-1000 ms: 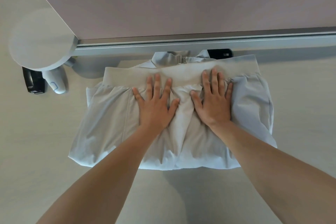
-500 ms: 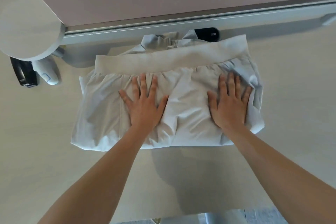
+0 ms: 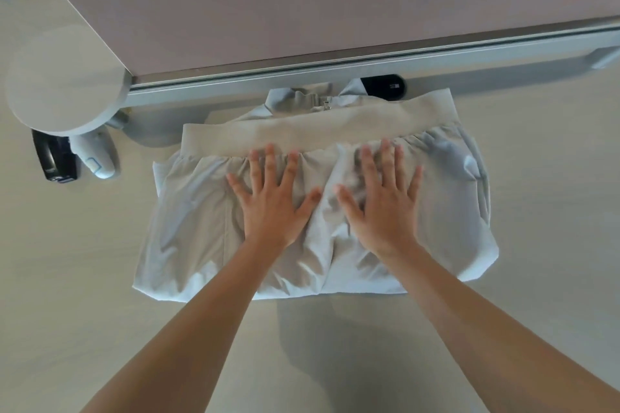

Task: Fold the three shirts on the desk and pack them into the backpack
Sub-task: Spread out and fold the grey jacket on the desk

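A pale grey-white folded shirt [image 3: 188, 218] with a beige ribbed band [image 3: 302, 134] along its far edge lies on the light desk [image 3: 67, 278]. My left hand [image 3: 271, 201] lies flat on the shirt's middle, fingers spread and straight. My right hand [image 3: 382, 201] presses flat just right of it, thumbs nearly meeting. More pale fabric with a small metal clasp [image 3: 322, 104] pokes out behind the band. No backpack is in view.
A grey partition [image 3: 335, 3] with a metal rail [image 3: 335, 74] runs along the desk's far edge. A round white base [image 3: 63, 90], a white handheld device [image 3: 97, 157] and a black device [image 3: 53, 157] sit at the left. A black object [image 3: 385, 87] lies behind the shirt.
My right hand slid from the shirt's right side back toward the middle, beside my left hand. The left hand stayed flat near the centre. The fabric shows fresh wrinkles between them.
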Demonstrator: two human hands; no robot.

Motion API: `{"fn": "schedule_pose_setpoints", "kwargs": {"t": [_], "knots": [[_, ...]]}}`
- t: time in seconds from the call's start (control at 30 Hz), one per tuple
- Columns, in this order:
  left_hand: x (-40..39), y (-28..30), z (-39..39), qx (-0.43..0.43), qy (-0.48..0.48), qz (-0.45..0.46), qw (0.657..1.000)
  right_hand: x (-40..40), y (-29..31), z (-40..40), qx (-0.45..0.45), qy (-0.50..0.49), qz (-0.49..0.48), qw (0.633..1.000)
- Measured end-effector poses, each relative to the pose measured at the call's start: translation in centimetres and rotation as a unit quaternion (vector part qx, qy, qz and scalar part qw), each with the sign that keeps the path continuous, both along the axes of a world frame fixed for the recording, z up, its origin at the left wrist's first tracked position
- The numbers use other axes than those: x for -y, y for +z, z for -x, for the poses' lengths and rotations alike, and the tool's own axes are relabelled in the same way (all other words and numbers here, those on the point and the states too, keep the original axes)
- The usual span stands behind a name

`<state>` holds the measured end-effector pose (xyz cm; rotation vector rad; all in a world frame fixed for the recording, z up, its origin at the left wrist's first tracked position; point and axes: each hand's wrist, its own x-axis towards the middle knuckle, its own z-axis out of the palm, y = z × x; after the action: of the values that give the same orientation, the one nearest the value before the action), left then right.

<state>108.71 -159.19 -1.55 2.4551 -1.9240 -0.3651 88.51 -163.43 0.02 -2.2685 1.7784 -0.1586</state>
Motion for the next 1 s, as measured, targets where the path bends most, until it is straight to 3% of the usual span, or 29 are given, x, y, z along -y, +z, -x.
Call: {"fn": "schedule_pose_setpoints", "kwargs": {"t": [0.2, 0.73, 0.9, 1.0], "knots": [[0.8, -2.4, -0.4, 0.046, -0.004, -0.03, 0.999, 1.7, -3.5, -1.3, -0.067, 0.008, -0.028, 0.997], [-7.9, -2.4, 8.9, 0.02, 0.023, -0.022, 0.999, -5.6, -3.4, 7.5, -0.064, 0.039, -0.038, 0.996], [-9.6, -0.4, 13.4, -0.078, 0.083, -0.02, 0.993, -8.1, -1.1, 12.0, 0.095, 0.003, -0.054, 0.994], [-10.1, 0.5, 16.6, -0.065, 0.045, 0.009, 0.997, -8.8, 1.2, 16.2, 0.083, -0.047, 0.023, 0.995]]}}
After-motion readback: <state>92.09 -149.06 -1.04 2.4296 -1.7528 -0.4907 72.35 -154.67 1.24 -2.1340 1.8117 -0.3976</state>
